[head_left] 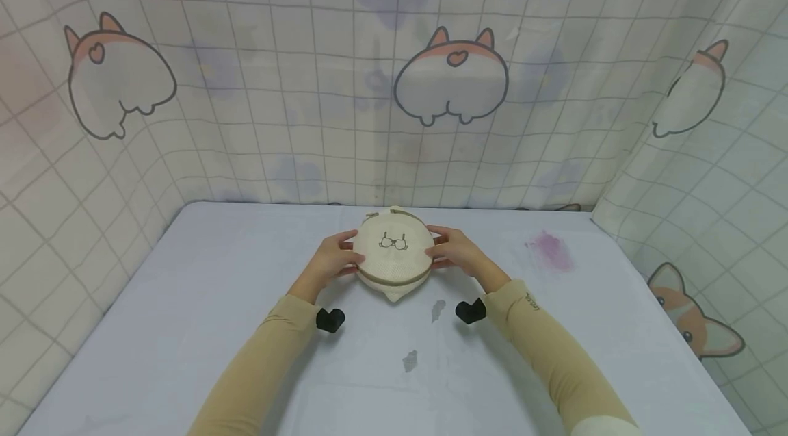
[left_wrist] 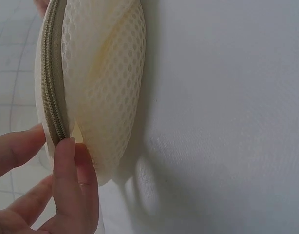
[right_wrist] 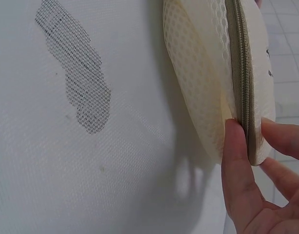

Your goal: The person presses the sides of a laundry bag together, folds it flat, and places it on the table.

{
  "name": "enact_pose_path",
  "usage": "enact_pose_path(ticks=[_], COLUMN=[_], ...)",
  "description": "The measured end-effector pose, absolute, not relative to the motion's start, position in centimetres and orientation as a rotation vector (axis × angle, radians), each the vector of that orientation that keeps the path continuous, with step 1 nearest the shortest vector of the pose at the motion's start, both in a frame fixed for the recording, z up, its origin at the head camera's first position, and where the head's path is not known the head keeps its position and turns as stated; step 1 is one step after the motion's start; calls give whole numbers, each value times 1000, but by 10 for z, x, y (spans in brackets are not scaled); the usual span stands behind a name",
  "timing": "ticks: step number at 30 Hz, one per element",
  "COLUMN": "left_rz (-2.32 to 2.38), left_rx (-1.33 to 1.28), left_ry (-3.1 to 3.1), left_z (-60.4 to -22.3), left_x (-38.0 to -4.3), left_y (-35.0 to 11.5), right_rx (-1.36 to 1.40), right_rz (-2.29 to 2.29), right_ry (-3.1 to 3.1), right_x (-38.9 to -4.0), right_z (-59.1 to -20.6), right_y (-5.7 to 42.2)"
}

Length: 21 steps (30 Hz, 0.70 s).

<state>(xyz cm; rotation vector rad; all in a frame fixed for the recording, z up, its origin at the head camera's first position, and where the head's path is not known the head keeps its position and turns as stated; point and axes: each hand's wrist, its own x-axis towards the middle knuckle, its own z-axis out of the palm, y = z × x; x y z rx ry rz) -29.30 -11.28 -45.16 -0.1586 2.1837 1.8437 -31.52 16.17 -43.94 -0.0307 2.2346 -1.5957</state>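
A round cream mesh laundry bag point(head_left: 392, 254) is held at the middle of the table, toward its back. Its flat lid carries a small line drawing, and a zipper point(left_wrist: 51, 73) runs round the rim. My left hand point(head_left: 332, 258) pinches the bag's left edge, thumb on the lid side and fingers at the mesh beneath the zipper. On the opposite edge my right hand point(head_left: 460, 254) pinches it the same way, its thumb point(right_wrist: 283, 136) against the lid. Honeycomb mesh forms the lower side, which tapers to a point facing me.
A white cloth covers the table point(head_left: 215, 285), with two grey patches point(head_left: 410, 361) in front of the bag and a pink stain point(head_left: 550, 251) at the right. Curtains with grid lines and corgi prints point(head_left: 452, 80) close off the back and sides. Black heart shapes point(head_left: 330, 319) sit by both cuffs.
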Motion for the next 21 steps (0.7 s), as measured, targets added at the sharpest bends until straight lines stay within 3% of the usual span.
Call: enact_pose_path(ticks=[21], left_rz=[1650], left_rx=[-90], left_ry=[2378], left_z=[-445], left_x=[-290], left_y=[-109], right_rx=[12], right_rz=[-1497], right_ry=[2322], right_x=[-320], right_z=[-442], right_y=[157])
